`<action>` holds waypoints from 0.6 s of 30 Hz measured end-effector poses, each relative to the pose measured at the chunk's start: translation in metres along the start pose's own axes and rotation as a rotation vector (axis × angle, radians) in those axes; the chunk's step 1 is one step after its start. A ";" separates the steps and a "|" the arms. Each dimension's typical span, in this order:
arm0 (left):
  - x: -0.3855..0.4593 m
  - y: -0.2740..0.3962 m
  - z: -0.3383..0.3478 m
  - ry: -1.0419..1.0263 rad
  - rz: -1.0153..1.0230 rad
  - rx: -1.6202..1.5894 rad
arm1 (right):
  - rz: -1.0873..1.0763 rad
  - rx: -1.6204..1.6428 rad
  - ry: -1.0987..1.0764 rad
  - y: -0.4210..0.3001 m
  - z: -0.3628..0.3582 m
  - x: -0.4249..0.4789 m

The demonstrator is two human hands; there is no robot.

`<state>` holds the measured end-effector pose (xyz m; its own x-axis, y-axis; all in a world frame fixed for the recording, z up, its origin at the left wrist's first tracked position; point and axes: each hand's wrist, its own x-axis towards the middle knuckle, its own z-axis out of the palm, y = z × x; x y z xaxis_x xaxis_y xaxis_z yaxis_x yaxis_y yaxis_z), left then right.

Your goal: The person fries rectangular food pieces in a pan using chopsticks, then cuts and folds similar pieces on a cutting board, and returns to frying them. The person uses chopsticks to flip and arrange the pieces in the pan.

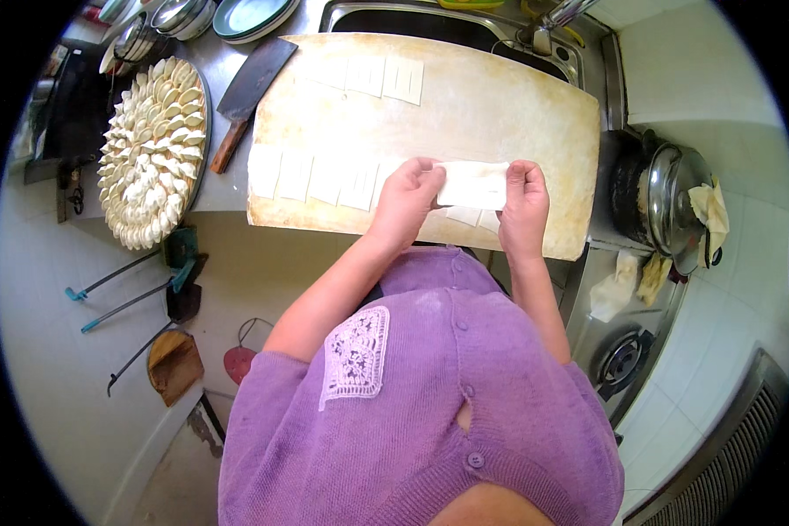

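Observation:
A flat rectangular piece of dough (471, 186) is held up just over the near part of a wooden board (500, 125). My left hand (404, 200) pinches its left end between thumb and fingers, and my right hand (526, 207) grips its right end. Faint lines or folds run along the piece. Several slitted dough pieces (358, 184) lie in a row at the board's near left, and others (403, 80) lie by its far edge. Partly hidden below my hands are more dough pieces (463, 215).
A cleaver (256, 79) rests at the board's left edge, beside a round tray of dumplings (151, 151). Stacked plates (250, 16) and a sink (427, 20) are beyond the board. At right stand a lidded pot (664, 191) and a gas burner (623, 360).

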<state>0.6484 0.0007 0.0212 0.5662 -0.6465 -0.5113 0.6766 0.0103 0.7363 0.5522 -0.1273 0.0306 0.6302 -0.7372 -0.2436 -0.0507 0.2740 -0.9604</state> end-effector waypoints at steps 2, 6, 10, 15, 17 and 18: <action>0.003 -0.008 0.003 0.099 0.113 0.174 | -0.010 -0.019 0.019 0.003 -0.001 0.000; 0.018 -0.034 0.005 0.263 0.368 0.463 | -0.052 -0.073 0.060 0.016 -0.001 0.000; 0.022 -0.034 0.008 0.344 0.620 0.750 | -0.121 -0.174 0.145 0.015 -0.008 0.005; 0.038 -0.041 0.024 0.229 0.407 0.823 | -0.069 -0.252 0.298 0.033 -0.045 0.021; 0.055 -0.048 0.038 0.202 0.382 0.810 | -0.107 -0.326 0.345 0.033 -0.057 0.032; 0.068 -0.055 0.044 0.199 0.410 0.877 | -0.122 -0.367 0.361 0.034 -0.064 0.038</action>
<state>0.6291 -0.0777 -0.0348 0.8017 -0.5787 -0.1495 -0.1327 -0.4163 0.8995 0.5248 -0.1858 -0.0197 0.3450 -0.9337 -0.0959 -0.3027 -0.0140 -0.9530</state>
